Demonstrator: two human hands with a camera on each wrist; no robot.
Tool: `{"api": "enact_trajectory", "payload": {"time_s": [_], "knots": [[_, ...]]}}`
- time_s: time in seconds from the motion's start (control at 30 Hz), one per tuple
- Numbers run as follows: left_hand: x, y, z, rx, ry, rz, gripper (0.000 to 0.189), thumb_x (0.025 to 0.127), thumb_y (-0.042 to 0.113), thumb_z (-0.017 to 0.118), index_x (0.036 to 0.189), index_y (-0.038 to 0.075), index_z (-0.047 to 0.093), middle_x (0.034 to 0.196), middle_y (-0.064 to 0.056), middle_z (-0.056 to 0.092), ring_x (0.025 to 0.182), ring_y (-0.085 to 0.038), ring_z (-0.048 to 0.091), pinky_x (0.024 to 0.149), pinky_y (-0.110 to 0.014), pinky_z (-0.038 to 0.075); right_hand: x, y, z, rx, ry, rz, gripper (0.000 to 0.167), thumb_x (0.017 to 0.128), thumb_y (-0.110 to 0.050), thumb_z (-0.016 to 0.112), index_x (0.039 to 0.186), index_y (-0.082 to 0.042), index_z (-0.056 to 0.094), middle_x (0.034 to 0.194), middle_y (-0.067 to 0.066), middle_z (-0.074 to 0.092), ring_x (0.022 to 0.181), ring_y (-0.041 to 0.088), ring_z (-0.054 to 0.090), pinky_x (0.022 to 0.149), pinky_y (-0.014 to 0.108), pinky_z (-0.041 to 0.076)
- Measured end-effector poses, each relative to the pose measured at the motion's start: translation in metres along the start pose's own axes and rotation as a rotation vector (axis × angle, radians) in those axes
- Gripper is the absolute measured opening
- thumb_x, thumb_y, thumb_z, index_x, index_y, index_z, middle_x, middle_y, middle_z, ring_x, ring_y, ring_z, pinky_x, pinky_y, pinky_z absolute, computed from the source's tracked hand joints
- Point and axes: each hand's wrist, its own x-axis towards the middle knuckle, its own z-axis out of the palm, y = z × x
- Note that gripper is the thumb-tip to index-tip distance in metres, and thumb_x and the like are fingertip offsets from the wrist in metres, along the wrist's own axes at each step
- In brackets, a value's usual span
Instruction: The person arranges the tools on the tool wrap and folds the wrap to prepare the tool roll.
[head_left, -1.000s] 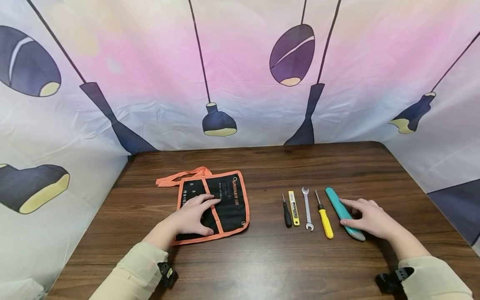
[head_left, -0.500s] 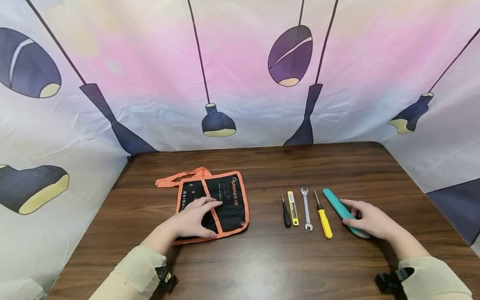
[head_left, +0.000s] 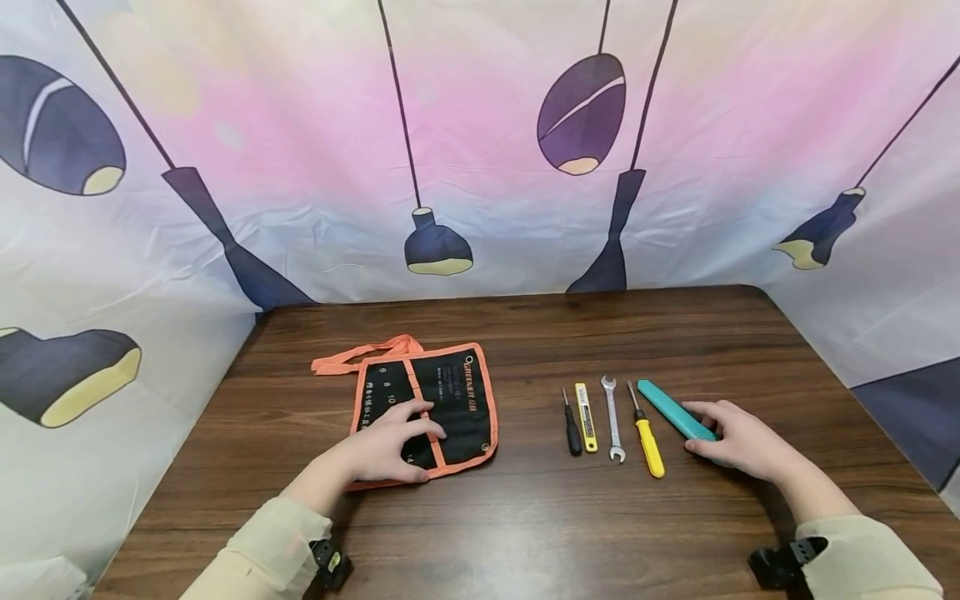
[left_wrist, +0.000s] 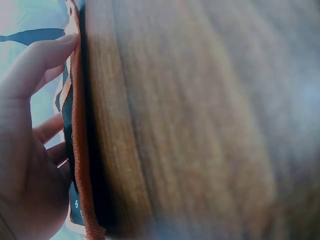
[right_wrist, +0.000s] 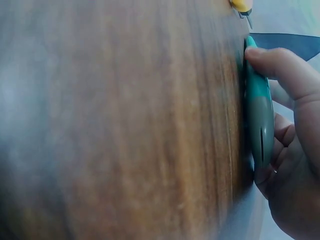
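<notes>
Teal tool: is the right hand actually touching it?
Touching. The right wrist view shows it: the right hand has its thumb directly on the teal tool, with no gap between them.

The pouch [head_left: 461, 429] bears the brand GREENER in orange, upper right, and the white numbers 6, 8 and 10 at upper left; its other lettering is too small to read. Print on the yellow case [head_left: 587, 425] is illegible.
</notes>
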Motion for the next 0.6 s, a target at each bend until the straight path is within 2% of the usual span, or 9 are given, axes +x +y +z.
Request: {"api": "enact_trajectory", "payload": {"time_s": [0.13, 0.27, 0.6], "knots": [[0.0006, -0.0002, 0.0034, 0.012, 0.035, 0.042, 0.037, 0.073, 0.035, 0.075, 0.108, 0.034, 0.061, 0.144, -0.012, 0.035, 0.131, -0.038, 0.028, 0.098, -0.059, 0.028, 0.0002, 0.001, -0.0003, -0.017, 0.008, 0.005, 0.061, 0.082, -0.032, 0.07, 0.13, 0.0, 0.052, 0.093, 0.005, 0.051, 0.076, 0.016, 0.044, 0.063, 0.033, 0.038], [0.0003, -0.0004, 0.0041, 0.004, 0.054, 0.066, 0.035, 0.073, 0.035, 0.075, 0.105, 0.034, 0.062, 0.143, -0.013, 0.035, 0.131, -0.039, 0.028, 0.097, -0.061, 0.028, -0.0002, 0.0019, 0.0011, -0.035, 0.039, 0.019, 0.055, 0.082, -0.028, 0.071, 0.126, -0.001, 0.055, 0.095, 0.007, 0.052, 0.078, 0.017, 0.047, 0.064, 0.034, 0.04], [-0.0025, -0.0035, 0.0088, -0.043, 0.05, 0.025, 0.034, 0.074, 0.034, 0.074, 0.104, 0.04, 0.06, 0.146, -0.009, 0.031, 0.134, -0.038, 0.02, 0.099, -0.064, 0.02, 0.0021, 0.0029, 0.0017, -0.026, 0.075, 0.013, 0.05, 0.083, -0.025, 0.069, 0.125, 0.0, 0.056, 0.104, 0.013, 0.053, 0.087, 0.024, 0.051, 0.068, 0.039, 0.042]]}}
